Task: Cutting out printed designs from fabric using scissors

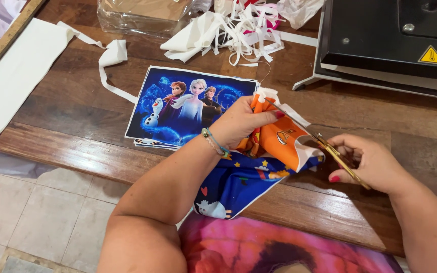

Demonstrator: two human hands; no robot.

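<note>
My left hand (241,123) grips a printed cloth (259,167), orange and blue with small cartoon figures, held above the wooden table (77,101). My right hand (367,162) holds gold-handled scissors (324,144), whose thin blades reach up-left to the cloth's white top edge beside my left fingers. The cloth's lower part hangs over the table's front edge toward my lap.
A small stack of printed cartoon pictures (188,106) lies left of my hands. White cloth strips (238,30) pile up at the back, a long white cloth piece (16,76) at the left. A black heat press (395,40) stands at the back right. Clear plastic bag (142,15) behind.
</note>
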